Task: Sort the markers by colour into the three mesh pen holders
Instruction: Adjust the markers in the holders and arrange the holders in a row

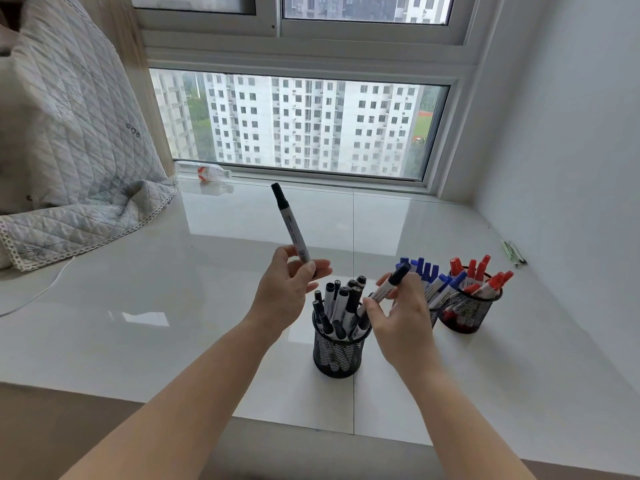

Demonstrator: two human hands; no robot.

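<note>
Three black mesh pen holders stand on the white sill. The nearest holder [337, 355] is full of several black-capped markers. Behind my right hand, the middle holder [433, 315] carries several blue markers [427, 271]. The far right holder [465, 311] has several red markers [481, 275]. My left hand [287, 292] grips a black marker [290, 226] by its lower end, cap pointing up and away. My right hand [398, 313] pinches another black-capped marker [388, 285], tilted just above the nearest holder.
A quilted grey blanket [69, 150] drapes over the sill's left side, with a white cable [41, 292] beside it. A plastic bottle [207, 173] lies by the window frame. A small green clip-like object [514, 252] rests near the right wall.
</note>
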